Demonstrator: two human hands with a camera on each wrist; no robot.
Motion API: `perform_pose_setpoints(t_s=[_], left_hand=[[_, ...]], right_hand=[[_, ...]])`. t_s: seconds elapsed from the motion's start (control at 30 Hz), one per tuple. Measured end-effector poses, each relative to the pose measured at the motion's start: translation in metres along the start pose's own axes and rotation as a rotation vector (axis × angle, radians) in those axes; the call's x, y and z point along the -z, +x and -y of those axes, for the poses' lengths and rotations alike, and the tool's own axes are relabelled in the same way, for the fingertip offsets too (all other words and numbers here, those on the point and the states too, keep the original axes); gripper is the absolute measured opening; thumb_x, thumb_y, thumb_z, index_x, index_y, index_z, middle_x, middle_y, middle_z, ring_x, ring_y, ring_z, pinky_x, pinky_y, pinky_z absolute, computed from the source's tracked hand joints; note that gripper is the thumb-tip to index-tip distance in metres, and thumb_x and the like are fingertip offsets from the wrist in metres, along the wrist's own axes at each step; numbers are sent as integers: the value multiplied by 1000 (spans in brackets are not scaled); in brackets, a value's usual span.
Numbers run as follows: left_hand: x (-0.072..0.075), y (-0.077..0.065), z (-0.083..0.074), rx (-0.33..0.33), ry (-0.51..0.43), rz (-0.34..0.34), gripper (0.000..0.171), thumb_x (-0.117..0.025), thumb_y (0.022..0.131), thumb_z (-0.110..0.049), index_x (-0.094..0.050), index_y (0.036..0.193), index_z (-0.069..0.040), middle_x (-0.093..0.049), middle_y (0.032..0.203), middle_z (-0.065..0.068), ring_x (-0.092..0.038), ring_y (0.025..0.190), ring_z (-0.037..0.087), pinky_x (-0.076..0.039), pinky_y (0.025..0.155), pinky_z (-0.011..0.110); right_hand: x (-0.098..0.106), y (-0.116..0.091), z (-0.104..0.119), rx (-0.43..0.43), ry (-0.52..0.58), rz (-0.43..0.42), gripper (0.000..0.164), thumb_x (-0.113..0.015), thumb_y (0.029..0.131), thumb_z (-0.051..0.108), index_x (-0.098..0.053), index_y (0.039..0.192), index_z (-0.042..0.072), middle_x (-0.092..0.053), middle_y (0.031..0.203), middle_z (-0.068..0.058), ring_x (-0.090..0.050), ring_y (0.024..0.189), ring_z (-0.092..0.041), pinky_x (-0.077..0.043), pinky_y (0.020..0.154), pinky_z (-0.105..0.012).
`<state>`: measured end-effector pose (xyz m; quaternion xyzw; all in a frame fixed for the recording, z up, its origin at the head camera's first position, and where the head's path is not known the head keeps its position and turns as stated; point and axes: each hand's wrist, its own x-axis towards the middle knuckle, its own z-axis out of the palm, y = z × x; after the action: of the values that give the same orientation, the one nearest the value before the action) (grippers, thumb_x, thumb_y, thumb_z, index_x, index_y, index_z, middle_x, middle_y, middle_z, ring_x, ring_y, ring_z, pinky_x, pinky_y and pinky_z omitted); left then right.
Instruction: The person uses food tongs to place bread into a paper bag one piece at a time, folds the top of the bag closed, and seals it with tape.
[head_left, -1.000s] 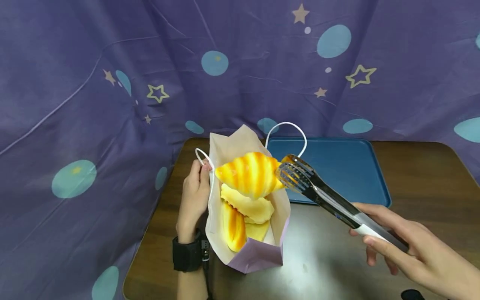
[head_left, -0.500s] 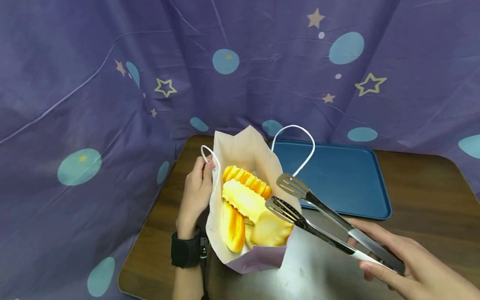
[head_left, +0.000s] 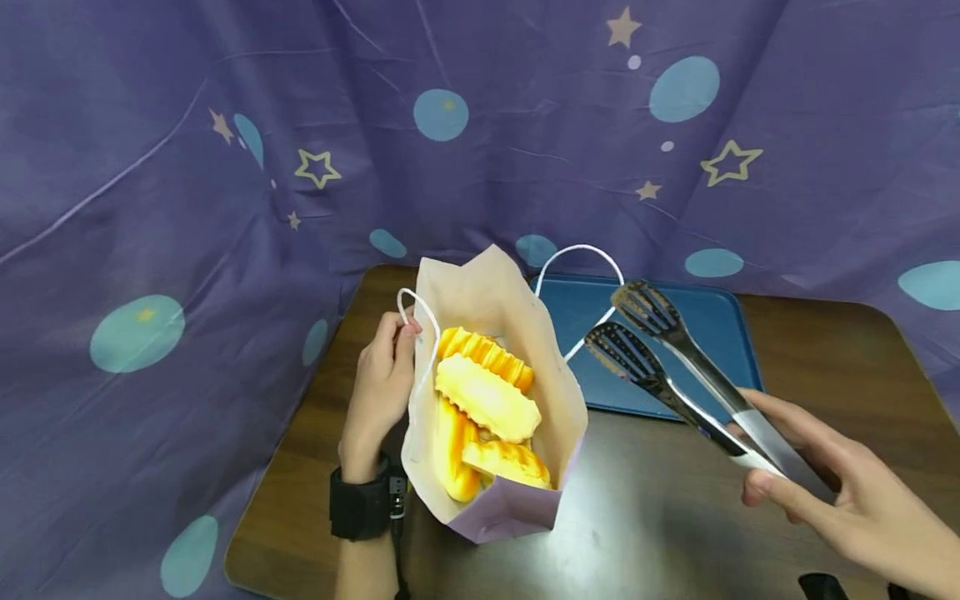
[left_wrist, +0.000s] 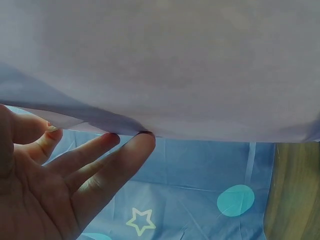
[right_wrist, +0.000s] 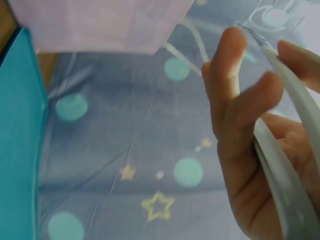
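My left hand (head_left: 378,392) pinches the left rim of a purple paper bag (head_left: 506,510) by its white cord handle. In the left wrist view the other fingers (left_wrist: 125,165) lie along the bag's side. Inside the bag rest several bread pieces: a ridged golden one (head_left: 487,357), a pale yellow one (head_left: 489,402), a long golden roll (head_left: 452,450) and a striped piece (head_left: 510,462) at the front. Right of the bag, my right hand (head_left: 832,483) holds metal serving tongs (head_left: 712,381) by their grey grips. The slotted heads stand apart with nothing between them, over the tray.
A blue tray (head_left: 723,321) lies on the wooden table (head_left: 832,350) behind the tongs. A dark metallic-looking surface (head_left: 637,508) covers the table's front. A purple patterned curtain (head_left: 525,125) hangs behind and to the left. A black object (head_left: 821,585) shows at the bottom right.
The tongs gripped a striped, croissant-shaped bread over the bag, then spread and let it drop inside. Since then the right hand has drawn the tongs right, away from the bag. The left hand keeps its hold.
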<state>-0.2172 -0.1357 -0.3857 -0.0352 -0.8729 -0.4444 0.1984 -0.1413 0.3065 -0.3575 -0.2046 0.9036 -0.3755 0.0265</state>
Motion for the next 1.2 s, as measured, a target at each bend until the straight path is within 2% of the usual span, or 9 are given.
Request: perform_pose_setpoints(t_s=[0.1,0.3,0.47,0.6,0.77,0.9,1.07,1.2], left_hand=[[1,0,0,-2,7,-9,24,-41,105,-25,-56,106,-6,-52,78,10,-50,75,23,-39,67,35],[1,4,0,-13,9,-2,25,-42,104,-24,-56,107,-4,-55,80,12,-50,74,24,-39,65,35],[4,3,0,7,24,-6,22,-41,105,-24,-55,106,-7,-54,80,10,-51,76,24,-39,67,35],[4,1,2,18,31,1,20,-40,105,-23,-55,106,-9,-51,78,10,-51,77,25,-39,67,36],[3,0,3,4,26,7,21,-41,105,-23,-55,105,-7,-60,91,12,-52,79,25,-41,68,36],[3,0,3,3,32,-2,20,-42,104,-21,-55,104,-6,-60,92,13,-52,80,25,-40,69,37],[3,0,3,14,24,5,18,-42,104,-20,-55,104,-7,-61,96,13,-53,84,25,-41,71,37],[2,1,2,20,16,15,18,-42,104,-21,-55,104,-8,-61,94,13,-54,84,25,-42,72,37]], right_hand=[[5,9,-10,-25,-31,-42,76,-65,89,-1,-30,153,18,-67,74,9,-52,57,-8,-39,43,-25],[5,26,-34,-130,-14,-49,74,-59,96,11,-19,158,20,-71,73,5,-50,53,-12,-41,41,-29],[-7,52,-59,-152,-20,2,71,-57,98,23,-19,157,11,-69,83,-12,-59,60,-9,-46,43,-30],[-20,70,-83,-137,-85,19,71,-59,97,27,-25,153,1,-68,93,-21,-63,60,-7,-45,44,-28],[-33,86,-107,-124,-206,15,71,-62,94,33,-34,146,-8,-65,100,-19,-52,56,-11,-39,46,-28],[-41,100,-119,-144,-252,48,73,-62,94,36,-36,142,-12,-61,88,-16,-41,55,-14,-32,44,-28],[-48,114,-132,-174,-286,65,71,-64,92,34,-40,139,-14,-58,81,-15,-44,59,-19,-33,47,-30],[-54,121,-142,-211,-286,72,74,-65,90,37,-40,138,-13,-62,88,-19,-51,69,-24,-41,53,-33]])
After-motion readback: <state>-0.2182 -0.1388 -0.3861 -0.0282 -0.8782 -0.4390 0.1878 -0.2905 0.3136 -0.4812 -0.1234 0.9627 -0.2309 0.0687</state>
